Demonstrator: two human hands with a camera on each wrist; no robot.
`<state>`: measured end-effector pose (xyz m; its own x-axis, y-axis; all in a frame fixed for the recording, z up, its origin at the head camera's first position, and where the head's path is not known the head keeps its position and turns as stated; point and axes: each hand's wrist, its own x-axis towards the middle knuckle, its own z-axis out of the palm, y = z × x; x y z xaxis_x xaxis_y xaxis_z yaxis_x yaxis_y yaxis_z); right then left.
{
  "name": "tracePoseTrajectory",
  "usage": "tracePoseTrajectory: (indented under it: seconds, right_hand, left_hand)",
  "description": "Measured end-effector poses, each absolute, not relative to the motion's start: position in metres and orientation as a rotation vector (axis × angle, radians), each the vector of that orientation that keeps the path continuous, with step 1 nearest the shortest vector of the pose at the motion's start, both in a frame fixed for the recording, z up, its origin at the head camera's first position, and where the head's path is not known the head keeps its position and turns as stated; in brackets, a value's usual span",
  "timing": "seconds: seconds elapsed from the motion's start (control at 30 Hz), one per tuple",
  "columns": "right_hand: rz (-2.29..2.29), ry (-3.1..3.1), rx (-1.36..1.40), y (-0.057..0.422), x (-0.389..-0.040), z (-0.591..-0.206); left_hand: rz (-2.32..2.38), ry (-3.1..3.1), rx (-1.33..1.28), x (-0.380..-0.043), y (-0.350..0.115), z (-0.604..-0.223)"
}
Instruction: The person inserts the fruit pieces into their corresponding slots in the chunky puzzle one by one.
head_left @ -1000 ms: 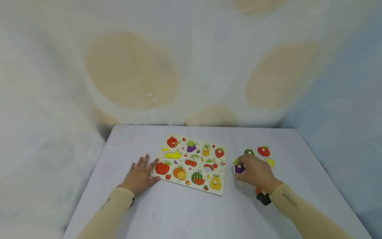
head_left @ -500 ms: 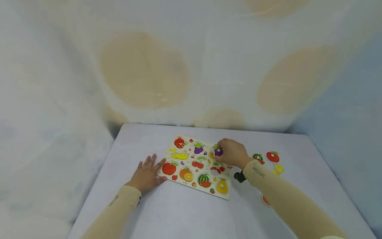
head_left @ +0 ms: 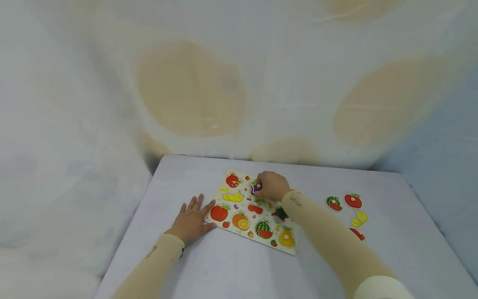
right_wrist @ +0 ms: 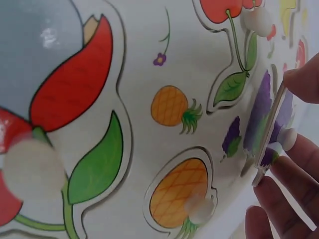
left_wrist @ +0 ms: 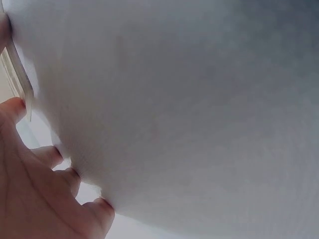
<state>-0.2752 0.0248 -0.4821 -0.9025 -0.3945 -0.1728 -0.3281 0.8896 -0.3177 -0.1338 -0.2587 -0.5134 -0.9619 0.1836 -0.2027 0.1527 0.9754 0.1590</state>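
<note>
My right hand point(head_left: 274, 185) pinches a grape puzzle piece point(head_left: 256, 189) above the upper part of the fruit puzzle board. In the right wrist view the grape piece point(right_wrist: 273, 130) stands tilted on edge, its white knob toward my fingers, close to the printed grapes on the board point(right_wrist: 134, 74). My left hand point(head_left: 192, 222) rests palm down at the board's near left corner, fingers spread and thumb and forefinger touching its edge. Knobbed pineapple point(right_wrist: 180, 191) and pear point(head_left: 286, 238) pieces sit in the board. My right hand and sleeve hide the board's far right part.
To the right of the board lie loose pieces on the white tablecloth: a watermelon point(head_left: 333, 203), a red apple point(head_left: 353, 201), a yellow piece point(head_left: 360, 218) and a red piece point(head_left: 357, 234) partly behind the right sleeve. A fabric backdrop point(head_left: 291, 104) rises behind the table.
My right hand has carried the grape piece leftward from beside the loose pieces to the board's upper part. The left hand keeps its place at the corner; the head view has shifted slightly.
</note>
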Motion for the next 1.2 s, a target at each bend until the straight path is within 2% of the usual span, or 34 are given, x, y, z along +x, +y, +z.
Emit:
tracePoseTrajectory:
  seconds: [0.5, 1.2]
  right_hand:
    - [-0.445, 2.849, -0.609, 0.015, -0.27, -0.492]
    - [-0.352, 2.923, -0.51, 0.036, -0.251, -0.492]
  left_hand:
    - [0.2, 2.893, 0.235, -0.13, -0.264, -0.507]
    - [0.203, 2.873, 0.309, -0.139, -0.255, -0.515]
